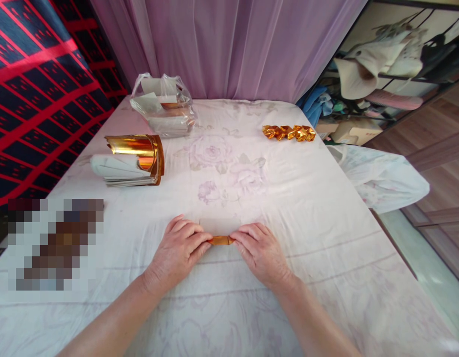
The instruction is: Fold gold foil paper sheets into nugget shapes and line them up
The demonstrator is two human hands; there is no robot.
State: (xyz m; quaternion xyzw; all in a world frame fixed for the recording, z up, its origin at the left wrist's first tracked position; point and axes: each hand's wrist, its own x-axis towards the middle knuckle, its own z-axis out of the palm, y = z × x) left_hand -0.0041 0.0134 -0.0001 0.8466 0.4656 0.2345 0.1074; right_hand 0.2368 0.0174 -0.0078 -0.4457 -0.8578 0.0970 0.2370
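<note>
Between my two hands lies a sheet of foil paper (220, 225), pale on its upper side, with its near edge folded into a narrow gold strip. My left hand (183, 243) pinches the left end of that fold between thumb and fingers. At the right end, my right hand (259, 250) grips the fold the same way. A stack of gold foil paper (135, 146), partly curled over with white backs showing, stands to the left. Several folded gold foil pieces (289, 133) sit in a row at the far right of the table.
A clear plastic bag (166, 106) holding more paper stands at the back left. The flowered cloth (229, 297) covers the table. Purple curtains (222, 49) hang behind it. Shelves with hats (363, 74) and a white bag (389, 178) are on the right. A blurred patch hides something at left.
</note>
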